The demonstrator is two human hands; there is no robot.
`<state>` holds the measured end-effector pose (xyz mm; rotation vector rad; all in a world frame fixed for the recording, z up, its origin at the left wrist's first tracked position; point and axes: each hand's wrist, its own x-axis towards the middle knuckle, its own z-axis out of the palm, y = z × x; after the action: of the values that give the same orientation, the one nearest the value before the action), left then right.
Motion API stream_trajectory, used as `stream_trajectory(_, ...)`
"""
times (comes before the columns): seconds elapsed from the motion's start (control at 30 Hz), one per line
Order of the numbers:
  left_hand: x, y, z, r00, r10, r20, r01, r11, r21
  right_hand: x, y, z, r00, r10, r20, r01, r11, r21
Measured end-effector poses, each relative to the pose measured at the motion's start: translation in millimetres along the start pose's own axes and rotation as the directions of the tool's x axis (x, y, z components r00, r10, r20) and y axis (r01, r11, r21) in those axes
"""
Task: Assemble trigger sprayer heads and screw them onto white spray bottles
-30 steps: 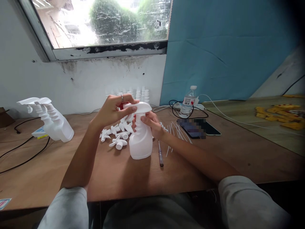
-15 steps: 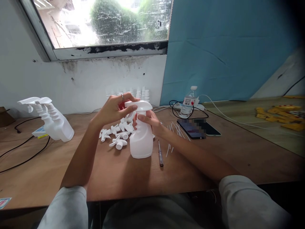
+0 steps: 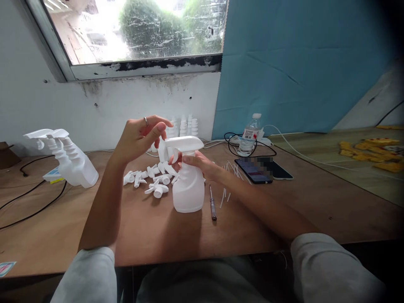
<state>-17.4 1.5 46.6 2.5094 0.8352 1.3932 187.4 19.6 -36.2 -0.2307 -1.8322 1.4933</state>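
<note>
A white spray bottle (image 3: 188, 193) stands upright on the table, its trigger head on top with the nozzle pointing left. My right hand (image 3: 198, 164) is wrapped around the bottle's neck, just below the head. Up and to the left of the nozzle, my left hand (image 3: 142, 136) is raised with its fingers apart and nothing in them; a ring is on one finger. Loose white trigger sprayer heads (image 3: 158, 189) lie in a pile behind and left of the bottle. Close to its right side is a screwdriver (image 3: 213, 204) with a clear handle.
Two spray bottles (image 3: 77, 164) with heads stand at the left. More white bottles (image 3: 189, 126) line the wall. Thin white tubes (image 3: 223, 197), two phones (image 3: 254, 170), a water bottle (image 3: 250, 134) and cables lie to the right. Black cables cross the table's left side.
My left hand has let go of the sprayer head and moved up and left. The bottle has shifted very slightly right and nearer, with my right hand still around its neck.
</note>
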Motion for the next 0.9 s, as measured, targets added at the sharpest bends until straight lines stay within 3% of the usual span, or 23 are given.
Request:
stream_trajectory(0.17,-2.6,11.2,6.3,0.991,0.024,0.133,-0.038,0.993,0.107,0.3,2.5,0.8,0.999,-0.008,-0.035,0.007,1.0,-0.029)
stream_trajectory(0.33,-4.6,16.8,4.7,0.987,0.063,0.148,-0.104,0.951,0.291,-2.5,-6.9,2.8,0.995,0.068,0.078,-0.058,0.991,-0.12)
stream_trajectory(0.47,-9.1,16.7,-16.7,0.99,0.114,0.082,-0.138,0.898,0.417,-3.5,-21.8,-4.1,0.999,0.039,0.037,-0.03,0.976,-0.218)
stream_trajectory(0.6,-21.7,13.0,-52.3,0.991,-0.015,-0.135,0.078,0.877,0.474,-9.1,-50.5,-17.2,0.987,-0.131,-0.091,0.089,0.926,-0.367)
stream_trajectory(0.73,-36.1,5.0,-83.5,0.9,-0.141,-0.413,0.348,0.801,0.487,-24.4,-86.4,-31.0,0.942,-0.276,-0.188,0.178,0.891,-0.417)
stream_trajectory(0.9,-44.8,-19.5,-111.0,0.733,-0.286,-0.617,0.597,0.705,0.383,-45.8,-120.4,-42.4,0.867,-0.429,-0.253,0.309,0.861,-0.403)
